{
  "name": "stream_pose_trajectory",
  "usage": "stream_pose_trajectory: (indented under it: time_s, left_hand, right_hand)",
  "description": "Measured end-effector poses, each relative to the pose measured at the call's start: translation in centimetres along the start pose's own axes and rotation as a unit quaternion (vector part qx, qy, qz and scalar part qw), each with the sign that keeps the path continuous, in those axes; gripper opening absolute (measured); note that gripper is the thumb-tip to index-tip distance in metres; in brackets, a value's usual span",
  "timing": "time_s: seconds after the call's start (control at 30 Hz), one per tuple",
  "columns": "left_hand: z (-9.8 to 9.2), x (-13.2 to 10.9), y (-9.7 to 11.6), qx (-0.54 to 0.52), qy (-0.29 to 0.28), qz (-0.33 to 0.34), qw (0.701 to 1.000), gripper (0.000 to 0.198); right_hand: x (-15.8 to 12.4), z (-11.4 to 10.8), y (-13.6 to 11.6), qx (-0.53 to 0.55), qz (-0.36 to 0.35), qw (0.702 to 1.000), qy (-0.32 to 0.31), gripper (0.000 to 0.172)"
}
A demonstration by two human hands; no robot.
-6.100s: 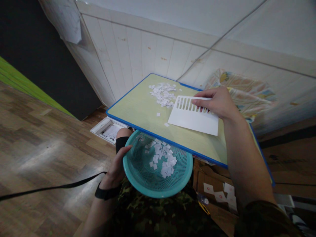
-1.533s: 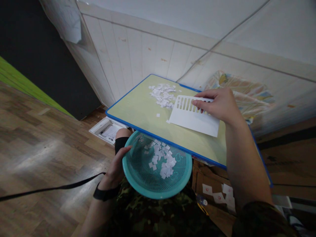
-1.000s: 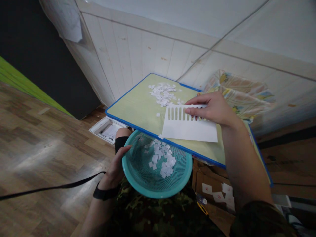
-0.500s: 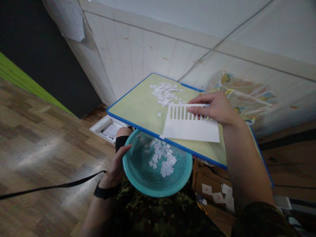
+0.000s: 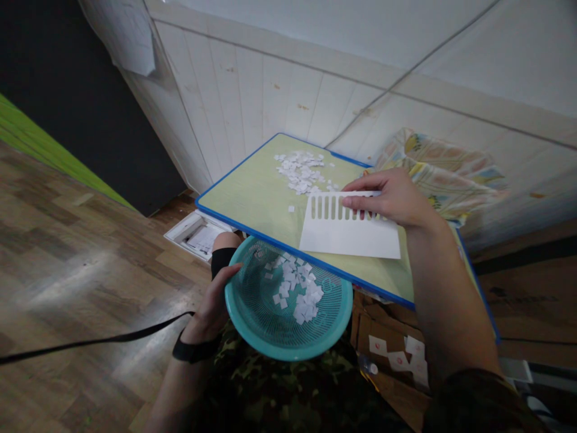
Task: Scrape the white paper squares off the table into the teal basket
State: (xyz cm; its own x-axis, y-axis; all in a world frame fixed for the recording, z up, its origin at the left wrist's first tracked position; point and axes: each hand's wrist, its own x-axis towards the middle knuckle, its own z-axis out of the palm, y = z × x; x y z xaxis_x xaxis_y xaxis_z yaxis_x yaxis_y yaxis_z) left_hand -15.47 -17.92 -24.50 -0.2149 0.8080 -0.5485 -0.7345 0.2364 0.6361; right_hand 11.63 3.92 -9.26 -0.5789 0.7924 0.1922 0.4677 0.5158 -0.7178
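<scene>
My left hand (image 5: pixel 219 296) grips the left rim of a teal mesh basket (image 5: pixel 288 352), which rests over my lap below the table edge. Several small white squares (image 5: pixel 308 302) lie inside the basket. My right hand (image 5: pixel 383 195) pinches a white sheet with a row of slots (image 5: pixel 351 237) above the yellow-green tabletop (image 5: pixel 252 186) with its blue rim. Behind the sheet, a pile of small white pieces (image 5: pixel 302 169) is spread on the table. One single white square (image 5: pixel 291 208) sits apart, left of the sheet.
Patterned fabric (image 5: pixel 446 168) stands against the white wall (image 5: pixel 270 78) at the table's back right. A white open box (image 5: pixel 198 234) is on the wooden floor at left. Below right, a cardboard box (image 5: pixel 383 325) bears white packets (image 5: pixel 399 361) beside a small bottle (image 5: pixel 368 365).
A small white piece at the table's front edge, by the sheet's lower left corner, no longer shows there. The sheet has shifted very slightly; my left hand and the basket are nearly unmoved.
</scene>
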Motion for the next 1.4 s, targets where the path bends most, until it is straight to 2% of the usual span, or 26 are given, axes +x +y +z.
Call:
stream_pose_trajectory:
  time_s: [0.2, 0.33, 0.4, 0.5, 0.57, 0.63, 0.8, 0.93, 1.1, 1.27, 1.4]
  left_hand:
    - [0.4, -0.2, 0.2, 0.001, -0.003, 0.001, 1.000, 0.024]
    - [0.3, -0.3, 0.3, -0.002, -0.001, -0.003, 1.000, 0.026]
    - [0.3, -0.3, 0.4, 0.001, -0.001, -0.005, 1.000, 0.026]
    - [0.2, -0.3, 0.4, 0.005, 0.001, -0.007, 1.000, 0.023]
    - [0.0, -0.2, 0.5, 0.008, 0.003, -0.010, 1.000, 0.021]
    - [-0.2, -0.2, 0.5, 0.010, 0.002, -0.010, 1.000, 0.019]
    - [-0.6, 0.0, 0.9, 0.005, 0.014, -0.012, 1.000, 0.011]
    - [-0.7, 0.2, 0.9, -0.001, 0.025, -0.020, 0.999, 0.009]
    - [-0.7, 0.2, 0.8, 0.003, 0.020, -0.007, 1.000, 0.014]
    - [-1.1, 0.4, 0.8, 0.006, 0.020, -0.010, 1.000, 0.020]
    - [-1.3, 0.6, 0.8, -0.010, 0.006, -0.013, 1.000, 0.014]
  right_hand:
    - [0.2, 0.5, 0.1, -0.006, -0.010, 1.000, 0.029, 0.032]
    - [0.6, -0.1, 1.3, -0.038, -0.011, 0.999, 0.035, 0.029]
    - [0.9, -0.9, 2.5, -0.061, -0.002, 0.996, 0.063, 0.030]
    - [1.4, -1.8, 4.2, -0.085, 0.012, 0.986, 0.140, 0.032]
    - [1.7, -1.6, 4.8, -0.080, 0.009, 0.978, 0.193, 0.031]
    - [2.0, -0.8, 4.6, -0.064, 0.008, 0.973, 0.220, 0.032]
    - [2.5, 1.9, 3.3, -0.070, 0.005, 0.976, 0.207, 0.035]
    - [2.8, 2.5, 3.7, -0.072, 0.012, 0.976, 0.206, 0.038]
    - [2.6, 2.0, 4.0, -0.091, 0.014, 0.978, 0.185, 0.038]
    - [1.5, 0.2, 2.5, -0.124, 0.008, 0.980, 0.154, 0.030]
    - [1.0, -0.3, 1.8, -0.137, -0.001, 0.979, 0.153, 0.026]
